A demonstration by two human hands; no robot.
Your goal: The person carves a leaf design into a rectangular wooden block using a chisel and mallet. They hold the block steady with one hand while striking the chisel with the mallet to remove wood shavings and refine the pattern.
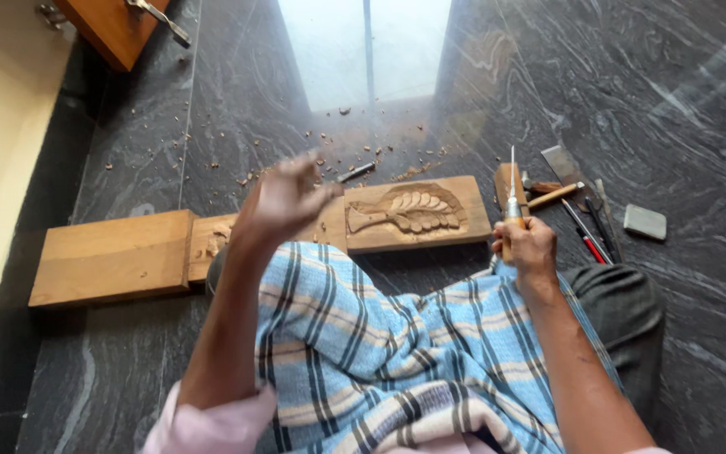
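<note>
The person sits on a dark marble floor (632, 101) with a carved wooden panel (418, 214) lying just beyond the knees, and that panel serves as the landmark here. The right hand (524, 245) is closed in a fist around the handle of a carving chisel (512, 197), held just off the panel's right end. The chisel stands nearly upright in the view, its long axis running away from the person, the thin metal blade pointing up and away toward the bright patch of floor, the handle end buried in the fist. The left hand (286, 200) is raised above the panel's left part, blurred, with fingers loosely spread and holding nothing. The panel's long axis runs left to right, tilted slightly, and its relief of a leafy or feathered form stretches along that axis. To the left of the panel, touching its end, lies a plain wooden block (111, 256). Beyond the panel, wood chips (329, 155) are scattered over the floor. Right of the panel, past the chisel, lie a wooden mallet (507, 181), a few other chisels and red-handled tools (586, 231) and a small grey sharpening stone (645, 222). A blue checked cloth (380, 345) covers the person's lap, nearer than the panel.
</note>
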